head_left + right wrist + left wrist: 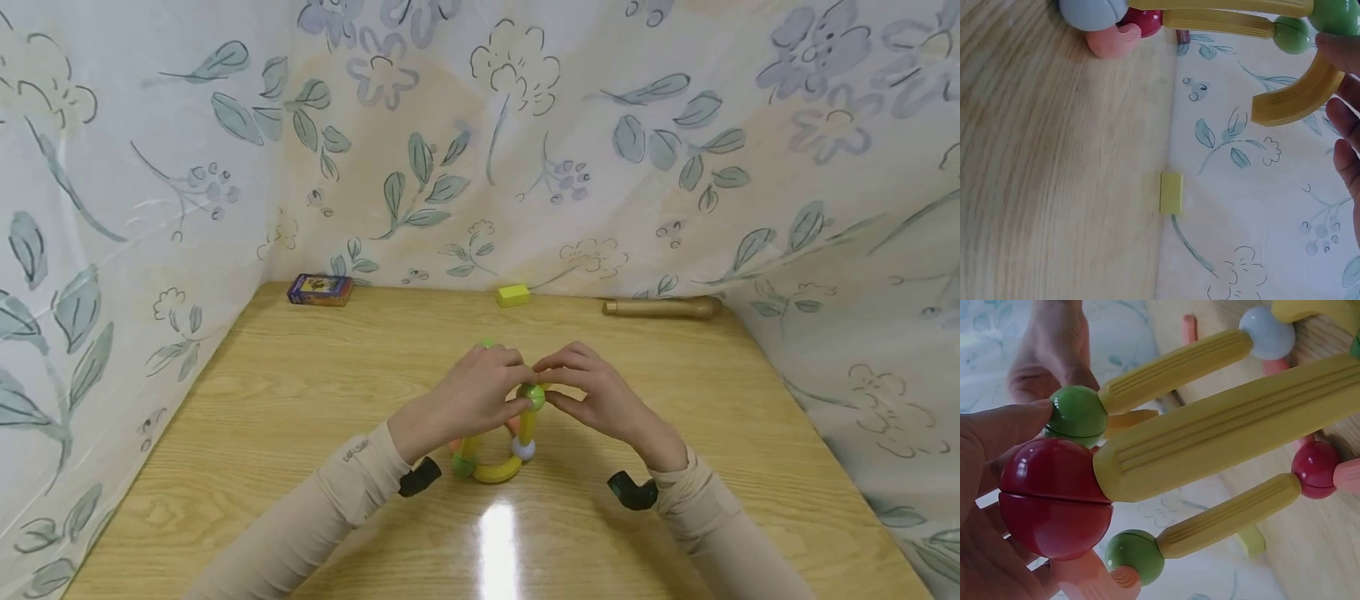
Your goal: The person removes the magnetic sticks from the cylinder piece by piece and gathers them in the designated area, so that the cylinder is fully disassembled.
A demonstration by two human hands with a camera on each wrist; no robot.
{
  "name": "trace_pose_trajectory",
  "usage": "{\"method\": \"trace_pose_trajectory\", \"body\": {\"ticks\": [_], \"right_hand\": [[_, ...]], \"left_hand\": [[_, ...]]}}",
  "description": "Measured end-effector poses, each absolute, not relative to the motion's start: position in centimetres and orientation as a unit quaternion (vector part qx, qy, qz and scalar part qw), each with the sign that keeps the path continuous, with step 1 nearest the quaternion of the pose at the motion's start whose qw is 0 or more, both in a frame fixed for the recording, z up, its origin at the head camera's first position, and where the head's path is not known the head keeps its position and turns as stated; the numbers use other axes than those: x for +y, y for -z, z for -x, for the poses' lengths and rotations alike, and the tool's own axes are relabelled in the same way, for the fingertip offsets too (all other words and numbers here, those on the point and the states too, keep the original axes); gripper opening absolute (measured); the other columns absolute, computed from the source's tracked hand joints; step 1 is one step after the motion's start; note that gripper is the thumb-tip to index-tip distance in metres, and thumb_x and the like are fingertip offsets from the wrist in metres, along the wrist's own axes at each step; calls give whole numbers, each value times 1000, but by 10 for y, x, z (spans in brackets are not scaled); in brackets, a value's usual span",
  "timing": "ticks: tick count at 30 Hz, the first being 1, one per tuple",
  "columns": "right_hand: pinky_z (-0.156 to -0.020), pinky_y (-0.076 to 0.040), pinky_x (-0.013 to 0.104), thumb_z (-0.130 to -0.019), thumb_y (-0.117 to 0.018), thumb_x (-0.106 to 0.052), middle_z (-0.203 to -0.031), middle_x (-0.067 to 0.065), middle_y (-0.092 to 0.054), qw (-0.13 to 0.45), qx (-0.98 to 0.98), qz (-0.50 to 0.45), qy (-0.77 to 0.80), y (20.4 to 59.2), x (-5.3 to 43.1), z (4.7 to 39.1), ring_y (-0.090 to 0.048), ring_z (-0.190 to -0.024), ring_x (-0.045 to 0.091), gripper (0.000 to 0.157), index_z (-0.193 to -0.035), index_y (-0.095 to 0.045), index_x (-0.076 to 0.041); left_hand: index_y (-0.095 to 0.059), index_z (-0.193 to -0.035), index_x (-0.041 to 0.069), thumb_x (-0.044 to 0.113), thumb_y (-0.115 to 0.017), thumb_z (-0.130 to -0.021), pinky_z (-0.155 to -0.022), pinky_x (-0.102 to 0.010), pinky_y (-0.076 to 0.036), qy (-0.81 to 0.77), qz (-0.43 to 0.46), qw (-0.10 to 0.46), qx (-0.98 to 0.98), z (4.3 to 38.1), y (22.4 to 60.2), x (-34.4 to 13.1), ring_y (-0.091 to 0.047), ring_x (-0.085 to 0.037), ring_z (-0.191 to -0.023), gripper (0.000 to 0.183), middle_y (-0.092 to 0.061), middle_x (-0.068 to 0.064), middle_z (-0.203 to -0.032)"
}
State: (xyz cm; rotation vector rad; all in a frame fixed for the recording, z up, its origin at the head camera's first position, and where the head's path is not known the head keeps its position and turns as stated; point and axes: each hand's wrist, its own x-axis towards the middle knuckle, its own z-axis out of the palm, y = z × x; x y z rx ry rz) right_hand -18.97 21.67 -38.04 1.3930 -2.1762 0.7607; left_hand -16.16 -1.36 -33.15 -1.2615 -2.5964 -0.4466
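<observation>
A toy frame of coloured balls and ribbed sticks stands on the table, with a curved yellow bar (497,474) and a pale ball (522,450) at its base. My left hand (480,387) pinches a green ball (533,397) on top of an upright yellow stick (527,427). In the left wrist view, a red ball (1055,497) on another yellow stick stands close to that hand's palm. My right hand (600,396) pinches a curved yellow stick (1300,94) at the same green ball; its other end hangs free. The hands partly hide the frame's top.
Along the back edge lie a small blue and orange box (321,289), a yellow block (513,295) and a wooden rod (660,308). Flowered cloth (450,150) rises behind the table and along both sides.
</observation>
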Motion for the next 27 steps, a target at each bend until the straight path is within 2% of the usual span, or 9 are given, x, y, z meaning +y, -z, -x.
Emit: {"method": "trace_pose_trajectory", "body": {"ticks": [5, 8, 14, 16, 18, 20, 23, 25, 27], "right_hand": [[-84, -47, 23, -74, -79, 5, -106, 5, -69, 227, -786, -502, -280, 383, 215, 188, -56, -98, 17, 35, -105, -72, -8], [-79, -50, 27, -77, -78, 2, -104, 4, -70, 227, -816, -455, -274, 386, 219, 187, -58, -96, 18, 31, -106, -72, -8], [-63, -52, 35, -93, -64, -8, -96, 16, -69, 152, -934, -188, -262, 395, 265, 194, -63, -76, 23, 23, -113, -70, 1], [-59, -49, 35, -94, -60, -9, -96, 23, -69, 106, -957, -109, -246, 399, 286, 197, -61, -70, 26, 26, -113, -69, 6], [-59, -49, 35, -94, -59, -9, -98, 28, -69, 65, -970, -65, -223, 404, 305, 198, -63, -71, 30, 28, -110, -68, 11], [-60, -49, 38, -93, -58, -10, -98, 30, -69, 24, -976, -43, -210, 410, 318, 199, -62, -73, 33, 29, -109, -67, 13], [-69, -54, 44, -91, -59, -12, -103, 32, -68, -10, -978, -31, -205, 420, 328, 200, -65, -88, 41, 31, -108, -67, 14], [-68, -53, 46, -91, -58, -12, -99, 31, -68, -9, -978, -26, -206, 426, 328, 199, -64, -85, 41, 32, -108, -66, 14], [-64, -52, 42, -90, -57, -11, -99, 31, -67, 25, -977, -30, -209, 427, 322, 196, -64, -78, 37, 32, -110, -66, 12]], "left_hand": [[-75, -104, 15, 27, -75, -86, -71, -25, -43, 157, 436, 126, -877, 160, 334, -15, -59, -12, -79, 22, -69, 2, -93], [-74, -101, 15, 27, -75, -86, -72, -25, -45, 154, 441, 136, -874, 160, 336, -16, -60, -12, -79, 19, -69, 3, -92], [-74, -96, 14, 25, -75, -87, -71, -23, -45, 153, 443, 150, -870, 160, 337, -17, -59, -10, -78, 15, -69, 3, -90], [-74, -97, 15, 26, -74, -87, -71, -23, -44, 153, 442, 150, -871, 160, 338, -18, -59, -9, -78, 14, -69, 3, -90], [-74, -97, 15, 26, -73, -88, -72, -22, -43, 154, 440, 147, -873, 160, 338, -18, -57, -9, -78, 15, -68, 4, -90], [-74, -98, 15, 26, -73, -88, -71, -21, -42, 155, 438, 146, -873, 160, 338, -18, -56, -8, -77, 15, -67, 4, -90], [-74, -98, 15, 26, -73, -88, -70, -21, -40, 161, 438, 147, -872, 160, 339, -18, -53, -8, -76, 15, -66, 4, -89], [-74, -97, 15, 26, -73, -88, -69, -21, -40, 165, 439, 149, -871, 161, 341, -18, -52, -8, -74, 15, -66, 4, -89], [-73, -96, 15, 27, -74, -87, -69, -20, -40, 170, 439, 151, -869, 162, 343, -18, -52, -8, -74, 15, -66, 4, -88]]}}
